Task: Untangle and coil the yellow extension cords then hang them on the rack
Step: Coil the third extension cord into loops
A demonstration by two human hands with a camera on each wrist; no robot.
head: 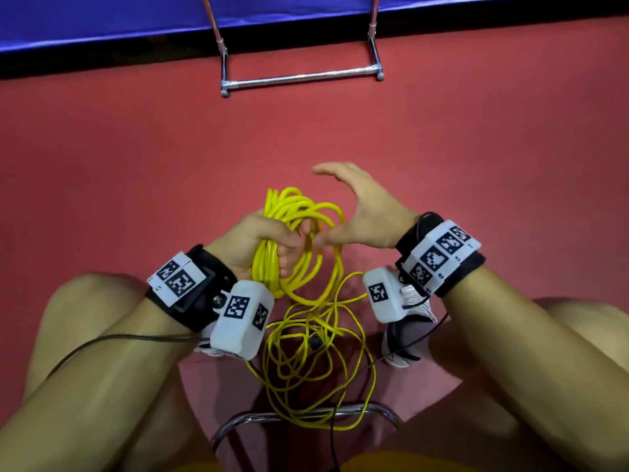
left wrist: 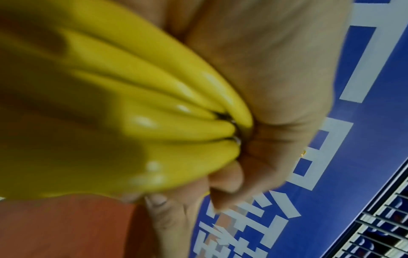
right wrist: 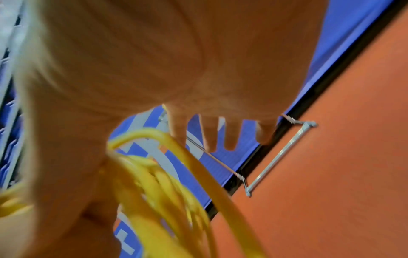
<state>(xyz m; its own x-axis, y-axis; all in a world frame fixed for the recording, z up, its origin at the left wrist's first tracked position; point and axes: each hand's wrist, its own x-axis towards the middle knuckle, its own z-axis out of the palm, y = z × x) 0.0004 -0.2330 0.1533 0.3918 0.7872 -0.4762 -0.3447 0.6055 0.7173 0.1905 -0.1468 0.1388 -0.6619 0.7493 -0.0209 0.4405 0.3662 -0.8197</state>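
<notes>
Fingertips of the left hand buried under the yellow cord coil. Loose cord tangle partly hidden behind the wrist cameras, ends impossible to trace. Small dark lump inside it, perhaps a plug. Right wrist view blurred; rack uprights cut off at the top edge.

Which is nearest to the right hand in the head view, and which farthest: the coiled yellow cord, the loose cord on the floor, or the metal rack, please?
From the right hand:
1. Coiled yellow cord, just to its left, in the left hand's grip.
2. Loose cord, below, on the floor between the legs.
3. Metal rack, farthest, up by the blue wall.
</notes>
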